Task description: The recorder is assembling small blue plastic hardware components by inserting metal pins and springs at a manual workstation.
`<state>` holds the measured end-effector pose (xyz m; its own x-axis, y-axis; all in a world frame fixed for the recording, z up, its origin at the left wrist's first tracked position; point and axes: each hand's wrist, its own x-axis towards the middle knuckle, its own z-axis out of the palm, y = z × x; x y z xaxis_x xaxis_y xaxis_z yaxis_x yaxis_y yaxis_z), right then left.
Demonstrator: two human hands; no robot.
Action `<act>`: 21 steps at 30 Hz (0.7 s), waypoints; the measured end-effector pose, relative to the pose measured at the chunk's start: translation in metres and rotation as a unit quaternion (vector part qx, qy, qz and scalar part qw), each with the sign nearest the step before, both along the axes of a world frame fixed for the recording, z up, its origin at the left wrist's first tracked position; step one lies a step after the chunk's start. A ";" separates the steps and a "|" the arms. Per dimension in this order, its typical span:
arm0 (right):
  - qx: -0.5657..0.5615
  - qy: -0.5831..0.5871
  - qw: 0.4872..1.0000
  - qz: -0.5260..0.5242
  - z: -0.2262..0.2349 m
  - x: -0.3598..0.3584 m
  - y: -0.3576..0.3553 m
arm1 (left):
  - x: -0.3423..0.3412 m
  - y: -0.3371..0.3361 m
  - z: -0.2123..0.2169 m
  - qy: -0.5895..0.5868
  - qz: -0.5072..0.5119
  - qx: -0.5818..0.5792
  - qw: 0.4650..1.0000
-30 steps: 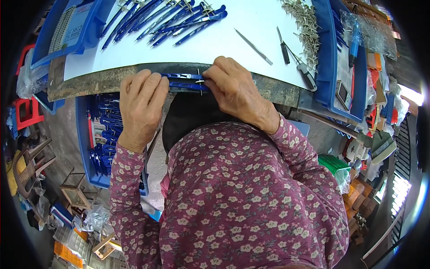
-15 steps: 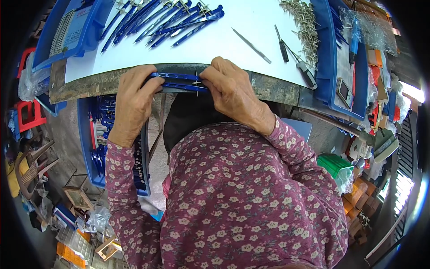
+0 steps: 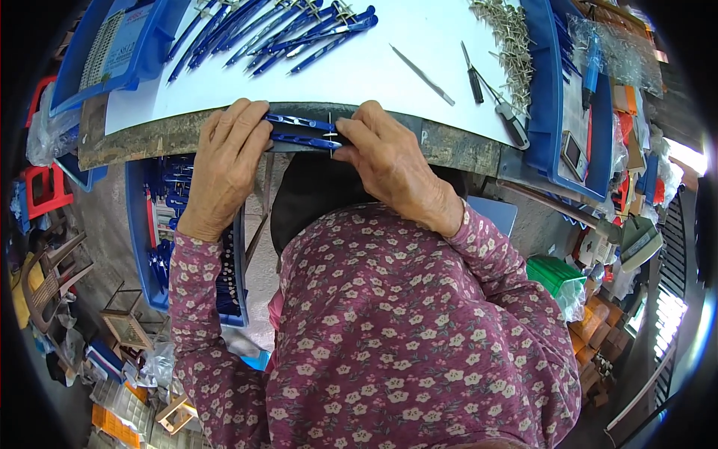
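Both hands hold a slim blue two-armed part point(image 3: 303, 140) at the near edge of the table, its two bars lying roughly side by side. My left hand point(image 3: 226, 166) is closed around the left ends, with the fingers over the top hiding them. A thin metal cross-shaped pin point(image 3: 330, 135) stands across the bars near their right end. My right hand point(image 3: 393, 165) pinches that end beside the pin, thumb and forefinger closed on it. Several similar blue parts with metal pins point(image 3: 280, 34) lie in a pile farther back on the white sheet point(image 3: 359, 75).
A heap of metal pins point(image 3: 508, 37) sits at the back right, near tweezers point(image 3: 422, 75) and a dark-handled tool point(image 3: 512, 123). Blue trays point(image 3: 542, 82) flank the sheet. Below the table edge at left is another blue tray point(image 3: 138, 224) of blue parts.
My left fingers have shifted farther over the top of the blue part, and its left end looks less exposed. My right hand keeps its pinch near the pin.
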<state>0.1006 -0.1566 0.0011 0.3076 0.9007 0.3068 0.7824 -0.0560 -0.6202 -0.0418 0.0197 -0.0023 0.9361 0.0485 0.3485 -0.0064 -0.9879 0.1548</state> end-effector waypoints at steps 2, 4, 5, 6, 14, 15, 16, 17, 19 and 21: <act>-0.002 0.045 0.999 0.003 -0.002 0.004 0.000 | -0.001 0.001 -0.001 0.007 -0.009 0.002 1.000; -0.028 0.123 0.992 0.001 -0.002 0.008 -0.001 | -0.004 0.001 -0.004 0.013 -0.023 -0.038 0.999; -0.028 0.123 0.992 0.000 -0.002 0.008 -0.001 | -0.005 0.000 -0.002 0.013 -0.024 -0.038 0.999; -0.017 0.100 0.995 -0.002 -0.001 0.007 0.000 | -0.005 0.000 0.001 0.026 -0.024 -0.011 0.999; 0.003 0.067 0.998 0.004 -0.003 0.006 -0.003 | -0.001 -0.005 0.007 0.057 -0.009 0.011 0.998; 0.004 0.067 0.998 0.006 -0.003 0.005 -0.003 | -0.002 -0.005 0.006 0.058 -0.006 0.043 0.997; 0.004 0.066 0.998 0.009 -0.004 0.005 -0.003 | -0.003 -0.005 0.006 0.059 -0.002 0.075 0.995; 0.004 0.066 0.998 0.008 -0.005 0.004 -0.002 | -0.003 -0.006 0.006 0.059 -0.002 0.075 0.995; 0.017 0.024 1.000 0.005 -0.005 0.004 -0.001 | -0.004 -0.010 0.006 0.022 0.020 0.070 0.997; 0.009 0.028 1.000 0.003 -0.005 0.004 -0.002 | -0.004 -0.013 0.005 0.001 0.030 0.068 0.997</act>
